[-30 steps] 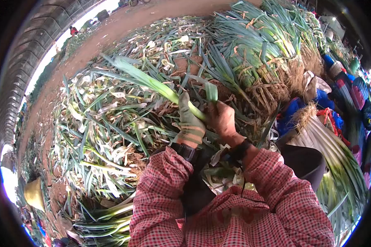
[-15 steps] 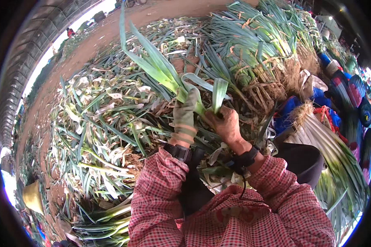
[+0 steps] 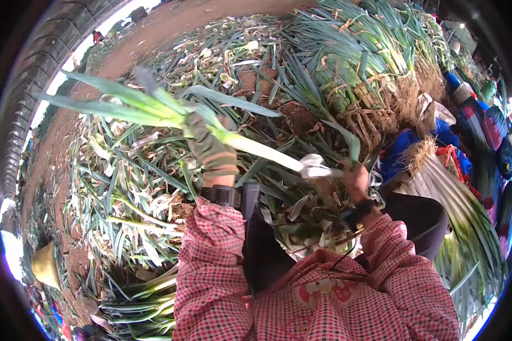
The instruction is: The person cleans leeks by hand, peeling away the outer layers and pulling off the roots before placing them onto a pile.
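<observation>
My left hand (image 3: 210,149), in a green glove with brown bands, is wrapped round a leek (image 3: 256,149) where its leaves begin. The leek's green leaves spread to the upper left, and its white stem slants down to the right. My bare right hand (image 3: 356,181) is closed on a peeled leaf (image 3: 350,141) that stands up from the fist. A pale, blurred strip of peel lies between the stem's lower end and this hand. The leek's root end is too blurred to make out.
Leek trimmings (image 3: 148,187) cover the ground ahead and left. Bundled untrimmed leeks (image 3: 347,62) with roots stand at the upper right. Cleaned leeks (image 3: 455,199) lie at my right, more leeks (image 3: 142,312) at lower left. A yellow object (image 3: 45,267) sits far left.
My left hand has moved left, tilting the leek so its leaves point left. My right hand has moved right and down with the leaf, away from my left hand, and the white stem now shows.
</observation>
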`<state>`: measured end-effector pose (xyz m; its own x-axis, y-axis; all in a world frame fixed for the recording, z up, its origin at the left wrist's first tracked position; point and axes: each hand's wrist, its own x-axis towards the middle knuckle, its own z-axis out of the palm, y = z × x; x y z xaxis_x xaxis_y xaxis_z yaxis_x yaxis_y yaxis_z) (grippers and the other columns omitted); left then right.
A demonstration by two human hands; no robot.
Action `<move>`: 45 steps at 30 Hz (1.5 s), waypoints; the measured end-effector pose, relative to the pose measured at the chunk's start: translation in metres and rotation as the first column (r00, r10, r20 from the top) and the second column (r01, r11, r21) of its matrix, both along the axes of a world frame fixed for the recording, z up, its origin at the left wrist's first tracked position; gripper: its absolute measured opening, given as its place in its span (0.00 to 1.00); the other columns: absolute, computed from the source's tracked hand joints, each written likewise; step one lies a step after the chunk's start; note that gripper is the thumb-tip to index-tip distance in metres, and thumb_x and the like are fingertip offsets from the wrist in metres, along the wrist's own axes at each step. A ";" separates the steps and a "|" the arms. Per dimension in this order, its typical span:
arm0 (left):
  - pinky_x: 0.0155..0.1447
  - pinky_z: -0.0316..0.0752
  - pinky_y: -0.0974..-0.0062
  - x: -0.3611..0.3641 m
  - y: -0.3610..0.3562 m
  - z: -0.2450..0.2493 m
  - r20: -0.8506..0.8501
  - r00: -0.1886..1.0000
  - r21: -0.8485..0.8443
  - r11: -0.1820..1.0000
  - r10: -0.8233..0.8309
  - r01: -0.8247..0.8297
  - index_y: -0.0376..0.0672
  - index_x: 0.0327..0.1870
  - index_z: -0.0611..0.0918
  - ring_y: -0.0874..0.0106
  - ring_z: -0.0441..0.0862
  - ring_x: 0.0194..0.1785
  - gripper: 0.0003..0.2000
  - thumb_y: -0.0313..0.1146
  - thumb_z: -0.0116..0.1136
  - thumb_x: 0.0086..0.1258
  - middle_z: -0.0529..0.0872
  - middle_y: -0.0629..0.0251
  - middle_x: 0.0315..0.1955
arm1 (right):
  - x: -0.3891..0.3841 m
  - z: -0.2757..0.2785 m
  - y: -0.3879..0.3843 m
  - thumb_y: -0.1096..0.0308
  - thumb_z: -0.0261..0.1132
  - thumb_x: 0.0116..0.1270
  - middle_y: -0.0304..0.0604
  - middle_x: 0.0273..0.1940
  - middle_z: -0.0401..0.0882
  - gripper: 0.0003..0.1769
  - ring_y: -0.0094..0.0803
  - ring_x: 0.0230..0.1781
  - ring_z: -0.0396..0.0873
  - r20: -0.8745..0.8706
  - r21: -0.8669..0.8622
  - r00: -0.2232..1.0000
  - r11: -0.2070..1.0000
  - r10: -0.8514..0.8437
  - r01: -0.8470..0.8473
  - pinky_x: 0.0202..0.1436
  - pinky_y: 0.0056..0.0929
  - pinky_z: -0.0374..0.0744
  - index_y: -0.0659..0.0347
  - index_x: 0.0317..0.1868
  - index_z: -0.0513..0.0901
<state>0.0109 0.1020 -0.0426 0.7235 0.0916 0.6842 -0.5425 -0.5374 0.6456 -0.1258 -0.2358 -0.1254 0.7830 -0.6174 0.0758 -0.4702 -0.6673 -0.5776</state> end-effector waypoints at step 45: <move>0.48 0.80 0.58 -0.057 -0.097 0.053 -0.014 0.264 -0.960 0.087 -0.964 0.266 0.41 0.45 0.74 0.62 0.82 0.41 0.27 0.60 0.53 0.63 0.80 0.66 0.30 | 0.038 0.022 0.081 0.67 0.70 0.49 0.46 0.37 0.80 0.19 0.40 0.37 0.79 -0.069 0.407 0.229 0.237 0.971 -0.882 0.40 0.40 0.75 0.63 0.41 0.76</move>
<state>-0.0460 0.0049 0.0105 0.8497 -0.5189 0.0936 0.3121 0.6379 0.7040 -0.0876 -0.1550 -0.1030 0.7549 0.6119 -0.2362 0.2436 -0.5959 -0.7652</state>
